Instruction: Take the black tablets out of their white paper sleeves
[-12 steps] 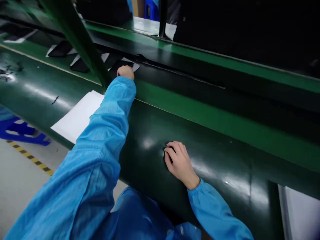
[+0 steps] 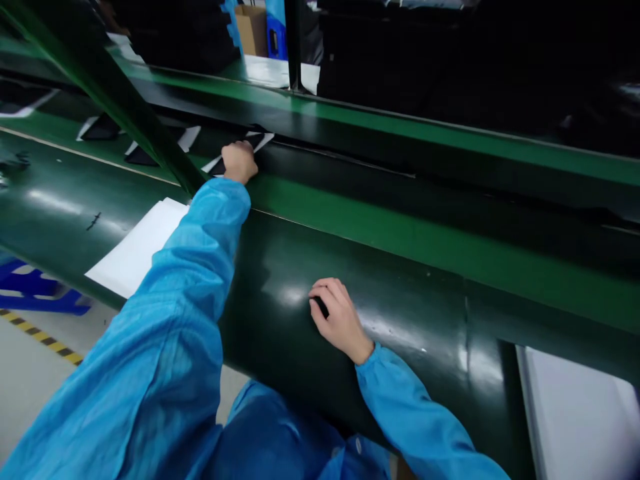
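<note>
My left hand (image 2: 240, 161) reaches out over the sunken green channel at the back of the bench. Its fingers curl, tips hidden, on a flat black piece (image 2: 257, 140) with a white sheet (image 2: 212, 165) beneath it; both look tilted. What the black piece is, I cannot make out. My right hand (image 2: 336, 317) rests on the dark green bench top (image 2: 280, 347), fingers loosely bent and thumb apart from them, with nothing visible in it. A stack of white sheets (image 2: 143, 247) lies beside my left forearm.
More black pieces on white sheets (image 2: 103, 127) lie along the channel to the left. A slanted green post (image 2: 115, 100) stands left of my left hand. White sheets in a tray (image 2: 575, 407) sit at right. Blue stool (image 2: 40, 287), lower left; dark stacks (image 2: 175, 33) behind.
The view has shifted to the right. The black piece and white sheet at my left hand have tilted and turned. My right hand stays on the bench.
</note>
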`<state>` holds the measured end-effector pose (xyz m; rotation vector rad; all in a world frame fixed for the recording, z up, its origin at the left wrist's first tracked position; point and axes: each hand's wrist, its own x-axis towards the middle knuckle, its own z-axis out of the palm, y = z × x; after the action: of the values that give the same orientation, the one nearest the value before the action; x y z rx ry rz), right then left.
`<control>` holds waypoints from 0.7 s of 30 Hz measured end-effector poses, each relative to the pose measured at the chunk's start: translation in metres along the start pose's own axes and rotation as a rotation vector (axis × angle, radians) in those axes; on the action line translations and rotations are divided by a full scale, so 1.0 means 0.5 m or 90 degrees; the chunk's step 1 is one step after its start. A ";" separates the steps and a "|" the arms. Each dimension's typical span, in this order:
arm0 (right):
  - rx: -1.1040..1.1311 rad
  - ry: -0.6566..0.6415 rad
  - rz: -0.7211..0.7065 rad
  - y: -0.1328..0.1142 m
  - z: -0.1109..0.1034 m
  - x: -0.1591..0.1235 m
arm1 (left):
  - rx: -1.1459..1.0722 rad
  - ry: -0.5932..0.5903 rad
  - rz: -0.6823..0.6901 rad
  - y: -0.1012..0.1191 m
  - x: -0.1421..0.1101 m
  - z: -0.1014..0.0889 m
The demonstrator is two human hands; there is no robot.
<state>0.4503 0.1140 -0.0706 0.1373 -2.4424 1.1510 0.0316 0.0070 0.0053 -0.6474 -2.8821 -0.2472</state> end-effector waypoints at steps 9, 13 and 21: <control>0.744 0.102 0.356 0.064 -0.038 0.038 | 0.073 -0.027 0.259 0.225 -0.411 -0.057; 0.747 0.133 0.418 0.064 -0.046 0.047 | -0.021 -0.050 0.459 0.295 -0.584 -0.023; 0.644 0.282 0.477 0.074 -0.120 0.001 | -0.118 0.066 0.400 0.215 -0.674 0.020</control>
<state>0.4606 0.1835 -0.0631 -0.7074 -1.3256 2.3290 0.3770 -0.0323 -0.0614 -1.4685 -2.4182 -0.4341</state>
